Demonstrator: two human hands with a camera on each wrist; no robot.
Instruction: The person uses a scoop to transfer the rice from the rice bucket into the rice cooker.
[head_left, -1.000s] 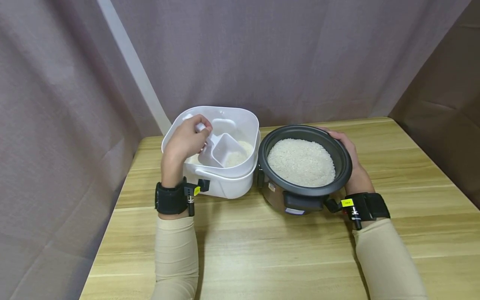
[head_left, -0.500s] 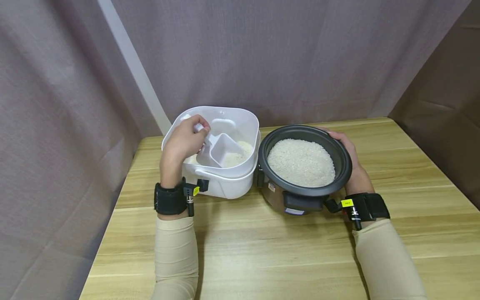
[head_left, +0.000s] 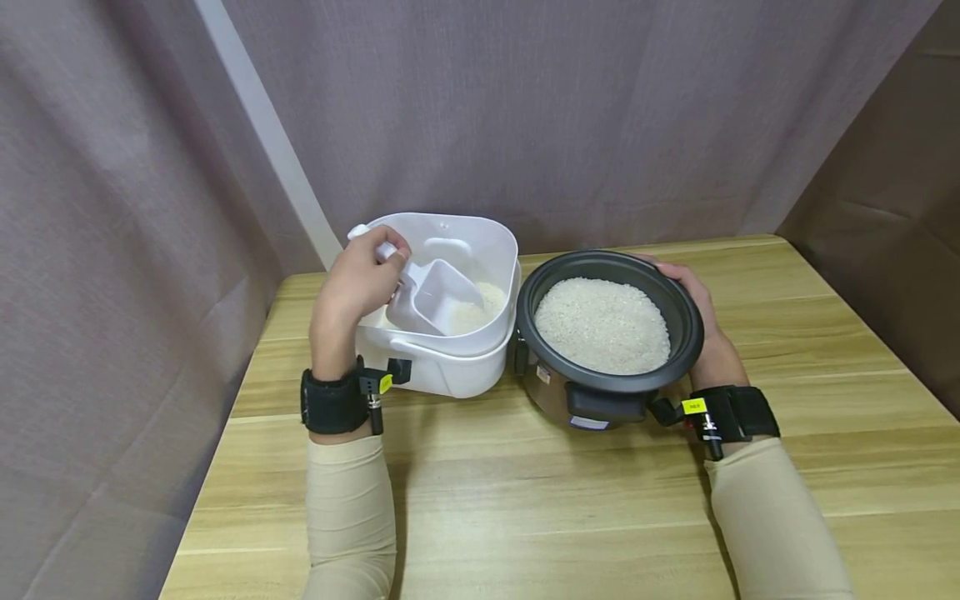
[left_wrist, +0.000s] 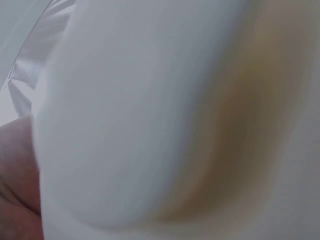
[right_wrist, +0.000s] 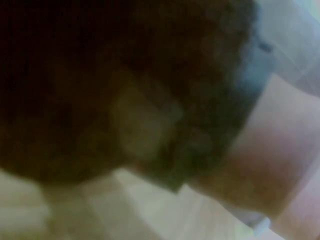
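The left hand (head_left: 358, 282) grips a white scoop (head_left: 431, 298) inside the white rice bin (head_left: 450, 367). The right hand (head_left: 701, 321) cups the dark cooker pot (head_left: 611, 387) of rice. Both stand on a wooden table (head_left: 562, 500) before grey curtains (head_left: 525, 108).

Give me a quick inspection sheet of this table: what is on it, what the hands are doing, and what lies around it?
Surface: wooden table, pale planks, bare in front.
Job's things: white rice container with rice low inside; white plastic scoop tilted in it; rice cooker beside it, its dark inner pot holding a mound of white rice.
Clutter: nothing seen.
Hands: left hand grips the scoop's handle; right hand wraps the far side of the cooker.
Cables: nothing seen, only black wrist bands with small cameras.
Surroundings: grey-brown curtains behind and at both sides. Both wrist views are too blurred to read.
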